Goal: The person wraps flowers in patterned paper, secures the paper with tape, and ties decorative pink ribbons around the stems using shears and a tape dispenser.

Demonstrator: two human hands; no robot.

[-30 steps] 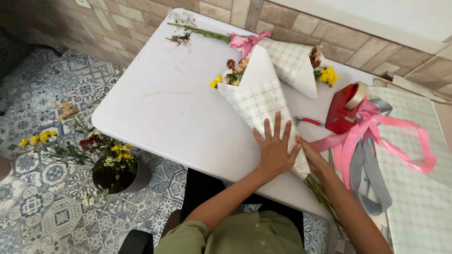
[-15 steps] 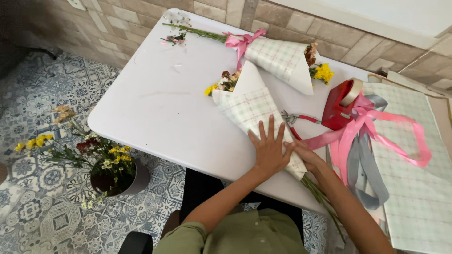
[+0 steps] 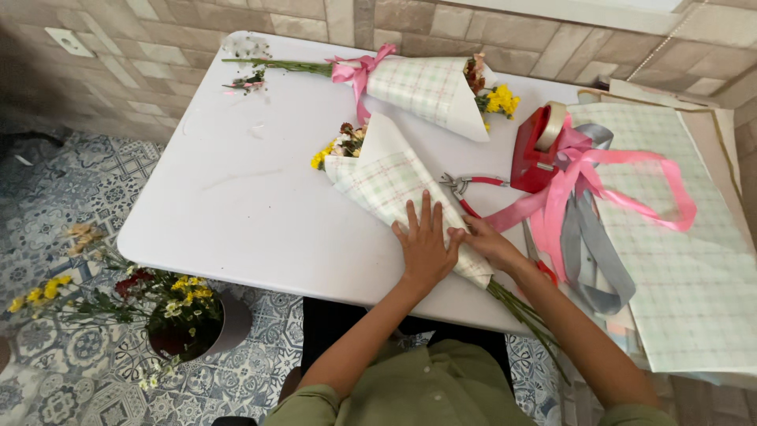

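**Checked paper cone pressed flat under two hands**

Pale checked wrapping paper forms the nearer bouquet (image 3: 394, 185), which lies on the white worktop (image 3: 236, 197) directly in front of the person. Its long axis runs diagonally: the flower heads point up and to the left, away from the body, and the bare green stems (image 3: 524, 315) trail down and to the right, past the worktop's near edge. The left hand (image 3: 426, 244) lies flat on the narrow lower part of the cone, fingers spread and open, palm pressing the paper. The right hand (image 3: 485, 243) sits just beside it, touching it and the paper's right edge, fingers loosely curled; whether it pinches the paper cannot be told. Both hands rest on the stem end, with the wide mouth of the cone beyond the fingertips; the left hand is the nearer to the flowers.

Count of things: two wrapped bouquets, the second bouquet (image 3: 426, 87) lying across the far side of the worktop, tied with a pink bow (image 3: 355, 69); one red tape dispenser (image 3: 536, 146); one pair of red-handled snips (image 3: 473, 185) just beyond the right hand; loose ribbon in two colours, pink ribbon (image 3: 623, 177) and grey ribbon (image 3: 591, 256); spare sheets of checked paper (image 3: 678, 268) at right; one pot of flowers (image 3: 189, 323) on the tiled floor (image 3: 71, 181), well apart to the left
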